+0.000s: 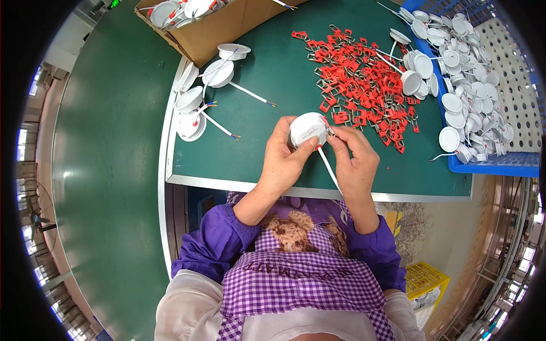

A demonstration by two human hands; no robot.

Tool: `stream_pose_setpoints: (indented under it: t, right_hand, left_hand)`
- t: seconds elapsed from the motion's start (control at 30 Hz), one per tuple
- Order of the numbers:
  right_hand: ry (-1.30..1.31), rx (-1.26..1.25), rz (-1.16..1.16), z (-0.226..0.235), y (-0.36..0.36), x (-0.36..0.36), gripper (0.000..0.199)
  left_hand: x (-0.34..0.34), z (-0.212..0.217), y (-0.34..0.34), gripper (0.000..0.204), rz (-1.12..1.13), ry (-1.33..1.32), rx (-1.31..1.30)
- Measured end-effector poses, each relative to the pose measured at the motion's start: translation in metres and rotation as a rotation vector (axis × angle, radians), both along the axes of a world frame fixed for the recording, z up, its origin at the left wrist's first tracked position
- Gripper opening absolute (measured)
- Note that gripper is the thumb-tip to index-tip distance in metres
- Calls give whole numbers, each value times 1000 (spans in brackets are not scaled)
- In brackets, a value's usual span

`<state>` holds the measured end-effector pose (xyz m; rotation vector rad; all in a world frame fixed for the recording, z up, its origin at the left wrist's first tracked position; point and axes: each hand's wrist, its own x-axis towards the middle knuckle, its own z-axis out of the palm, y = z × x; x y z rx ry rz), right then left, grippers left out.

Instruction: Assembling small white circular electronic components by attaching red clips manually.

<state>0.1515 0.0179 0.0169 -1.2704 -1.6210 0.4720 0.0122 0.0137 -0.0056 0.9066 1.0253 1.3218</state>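
Observation:
Over the near part of the green table, my left hand grips a round white downlight by its side, thumb across its back. A white cable runs down from the light toward the table's front edge. At the light's right rim, the fingers of my right hand pinch a small red clip with a metal spring, partly hidden by the fingertips. Just beyond my hands spreads a heap of the same red spring clips.
A blue crate full of white downlights stands at the right, with several more lights beside it. At the left lie several cabled downlights, near a cardboard box of lights. Lower right, a yellow crate stands below the table.

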Motion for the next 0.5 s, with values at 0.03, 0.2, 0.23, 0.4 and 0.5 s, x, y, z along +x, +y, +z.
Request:
stream_pose_setpoints:
  t: [0.03, 0.2, 0.23, 0.4, 0.5]
  right_hand:
    - [-1, -3, 1, 1, -2, -1, 13]
    - [-135, 1, 3, 5, -5, 0, 12]
    - [-136, -2, 5, 5, -4, 1, 12]
    - [-92, -65, 31, 8, -2, 2, 11]
    - [-104, -63, 46, 2, -3, 4, 17]
  left_hand:
    - [0, -2, 0, 30, -14, 45, 10]
    - [0, 1, -1, 28, -17, 145, 37]
    - [-1, 1, -1, 28, -32, 195, 48]
    - [-8, -2, 2, 27, -79, 192, 112]
    - [-11, 1, 2, 27, -109, 203, 144]
